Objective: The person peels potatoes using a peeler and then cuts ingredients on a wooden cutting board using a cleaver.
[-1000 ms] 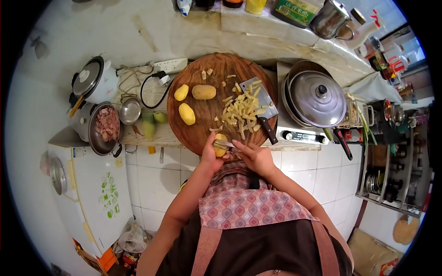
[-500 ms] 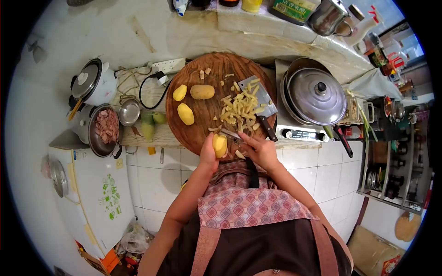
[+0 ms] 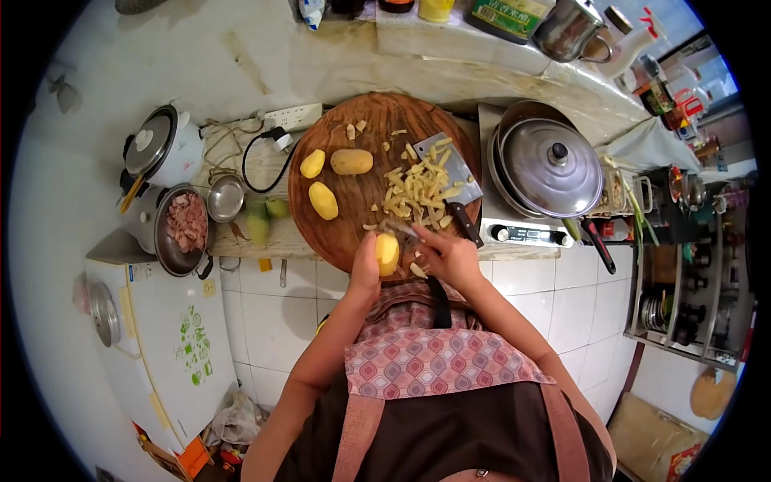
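My left hand (image 3: 367, 269) grips a peeled yellow potato (image 3: 387, 252) at the near edge of the round wooden cutting board (image 3: 353, 217). My right hand (image 3: 446, 255) holds a metal peeler (image 3: 401, 230) whose blade rests against the top of that potato. Three more potatoes (image 3: 333, 177) lie on the left half of the board. A pile of cut potato strips (image 3: 418, 191) lies partly on a cleaver (image 3: 458, 185) on the right half.
A lidded wok (image 3: 552, 169) sits on an induction cooker (image 3: 522, 235) right of the board. Left are a rice cooker (image 3: 163, 147), a bowl of raw meat (image 3: 185, 225), a small steel bowl (image 3: 226, 197) and a power strip (image 3: 293, 116). Bottles and a kettle (image 3: 570, 30) line the back ledge.
The potato has been turned upright in my left hand and lifted slightly. My right hand has moved the peeler from the potato's side up to its top end.
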Available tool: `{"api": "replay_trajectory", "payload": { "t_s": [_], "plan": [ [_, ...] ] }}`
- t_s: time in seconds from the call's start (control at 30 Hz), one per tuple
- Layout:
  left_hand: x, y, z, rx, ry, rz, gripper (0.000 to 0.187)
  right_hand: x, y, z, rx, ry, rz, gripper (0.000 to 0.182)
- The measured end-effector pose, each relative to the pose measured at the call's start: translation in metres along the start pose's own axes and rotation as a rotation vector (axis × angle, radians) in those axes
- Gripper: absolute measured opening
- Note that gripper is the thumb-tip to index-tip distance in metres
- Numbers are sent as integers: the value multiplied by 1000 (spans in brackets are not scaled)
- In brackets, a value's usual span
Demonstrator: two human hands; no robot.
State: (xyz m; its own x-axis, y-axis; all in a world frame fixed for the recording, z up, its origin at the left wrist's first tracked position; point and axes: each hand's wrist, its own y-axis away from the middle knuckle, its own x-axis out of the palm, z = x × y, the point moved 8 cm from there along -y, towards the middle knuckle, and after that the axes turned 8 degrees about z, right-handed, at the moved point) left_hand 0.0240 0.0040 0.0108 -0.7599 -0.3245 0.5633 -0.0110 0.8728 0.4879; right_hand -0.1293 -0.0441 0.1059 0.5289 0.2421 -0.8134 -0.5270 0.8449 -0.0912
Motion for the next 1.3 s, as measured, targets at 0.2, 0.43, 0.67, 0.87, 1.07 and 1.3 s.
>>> {"api": "replay_trajectory", "payload": {
  "t_s": [0.2, 0.43, 0.67, 0.87, 1.07, 1.3],
  "plan": [
    [-3, 7, 5, -124, 151, -42, 46, -3, 11, -13, 49, -15, -67, 46],
    [-7, -2, 18, -255, 251, 95, 60, 16, 7, -15, 38, 120, -44, 49],
    [-12, -5, 1, 97, 73, -77, 41, 55, 23, -36, 730, -1137, 353, 55],
    [28, -3, -17, 444, -313, 274, 22, 63, -7, -31, 810, -1539, 179, 27],
    [37, -3, 14, -21, 413, 542, 36, 60, -22, -13, 451, -1299, 319, 30],
    [20, 4, 19, -225, 409, 250, 37, 30, -15, -44, 356, -776, 107, 37]
  ]
}}
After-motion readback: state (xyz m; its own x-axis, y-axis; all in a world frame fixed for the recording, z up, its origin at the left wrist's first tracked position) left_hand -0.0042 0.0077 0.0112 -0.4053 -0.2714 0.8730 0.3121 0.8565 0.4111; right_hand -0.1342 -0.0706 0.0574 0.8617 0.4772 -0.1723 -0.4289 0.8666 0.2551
